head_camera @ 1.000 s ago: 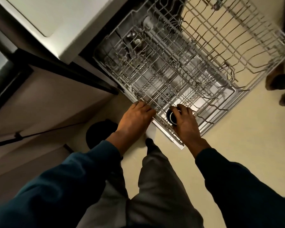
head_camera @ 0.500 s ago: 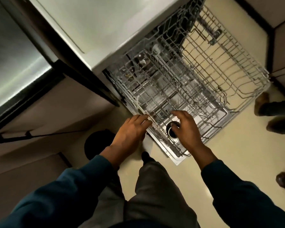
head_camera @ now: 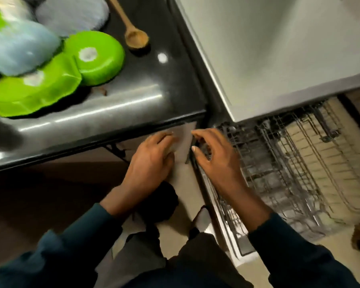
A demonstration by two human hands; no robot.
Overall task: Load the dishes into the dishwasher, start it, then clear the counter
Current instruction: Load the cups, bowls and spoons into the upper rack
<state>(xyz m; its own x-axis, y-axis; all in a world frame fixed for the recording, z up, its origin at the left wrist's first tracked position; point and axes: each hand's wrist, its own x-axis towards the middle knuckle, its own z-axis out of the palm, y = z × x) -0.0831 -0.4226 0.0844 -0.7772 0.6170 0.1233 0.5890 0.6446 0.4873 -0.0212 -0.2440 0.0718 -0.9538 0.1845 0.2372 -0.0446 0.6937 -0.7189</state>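
**Dishes on the counter, racks pulled out**

On the dark glossy counter (head_camera: 137, 86), toward its far left corner, lies a cluster of dishes, all blurred. A bright green bowl (head_camera: 96, 57) sits upside down nearest the cluster's right side, overlapping a green plate (head_camera: 33, 94) that reaches toward the counter's front edge. A pale blue dish (head_camera: 19, 48) lies partly over the plate, a greyish dish (head_camera: 71, 13) behind it. A wooden spoon (head_camera: 133, 30) rests alone right of them, bowl end toward the front. The dishwasher's wire rack (head_camera: 289, 167) stands pulled out beyond the counter's right end.
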